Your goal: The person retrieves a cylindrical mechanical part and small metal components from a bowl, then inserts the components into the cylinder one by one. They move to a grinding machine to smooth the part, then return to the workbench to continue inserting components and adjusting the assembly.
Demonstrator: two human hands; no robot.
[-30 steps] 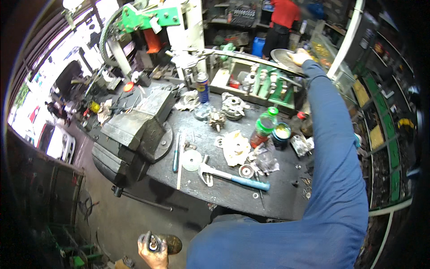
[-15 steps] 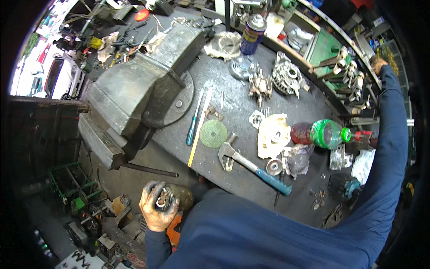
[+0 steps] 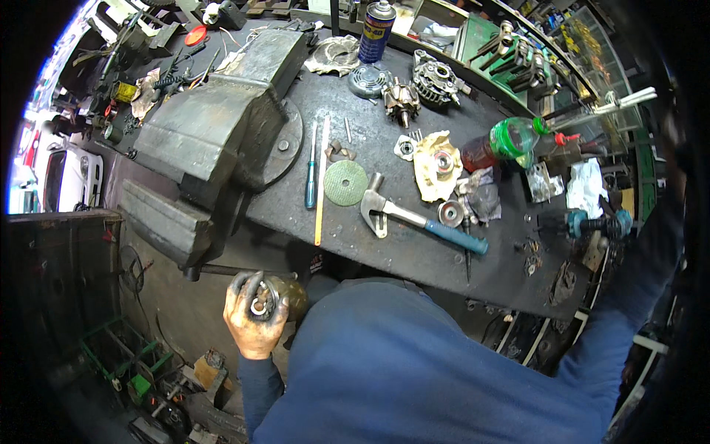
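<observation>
Below the vise's handle, my left hand point(image 3: 248, 323) is wrapped round the end of a cylindrical metal part point(image 3: 262, 304). Its dark round end has a pale ring in the middle, and my fingers cover much of its side. An olive-brown rounded body point(image 3: 295, 298) shows just behind it; whether the two are joined I cannot tell. My right arm reaches out at the far right, and its hand is lost in the dark rim. On the bench nearest my left hand lie a screwdriver point(image 3: 310, 183), a long thin blade point(image 3: 322, 185) and a green abrasive disc point(image 3: 345, 183).
A large bench vise point(image 3: 196, 137) overhangs the left edge, its handle point(image 3: 222, 271) jutting out. A claw hammer point(image 3: 421, 220), a bottle of red liquid point(image 3: 481, 153), a spray can point(image 3: 376, 33), a rotor point(image 3: 401, 102) and a finned housing point(image 3: 435, 80) occupy the bench.
The view has turned to the right. My right hand, seen at the upper right shelf before, has gone out of sight as that arm came lower. My left hand keeps its hold.
</observation>
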